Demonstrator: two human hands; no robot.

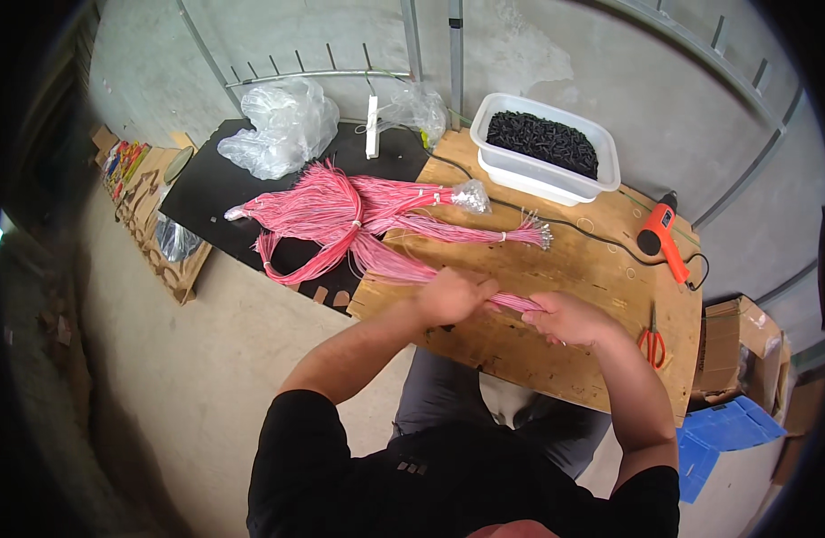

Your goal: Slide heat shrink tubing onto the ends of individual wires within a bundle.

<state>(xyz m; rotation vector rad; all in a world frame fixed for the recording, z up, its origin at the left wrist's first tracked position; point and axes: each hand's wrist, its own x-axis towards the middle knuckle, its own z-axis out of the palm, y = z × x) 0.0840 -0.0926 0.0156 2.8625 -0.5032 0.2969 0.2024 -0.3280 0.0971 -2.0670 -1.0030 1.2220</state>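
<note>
Near the desk's (pixel 556 359) front edge, your left hand (pixel 453 298) and right hand (pixel 569 318) are both closed around one end of a pink wire bundle (pixel 511 303), the short stretch between them pulled straight. From your left hand the bundle runs off the desk's left corner onto a black mat (pixel 215 184), where the wires (pixel 314 215) fan out loose and tangled. Two tied bundles (pixel 466 231) lie mid-desk, silver-tipped ends pointing right, so some work looks done, while the loose mass is what's left. Scissors (pixel 651 342) sit at the right edge. Farther back lie an orange heat gun (pixel 660 235) and a white tub (pixel 547 148) of black pieces.
</note>
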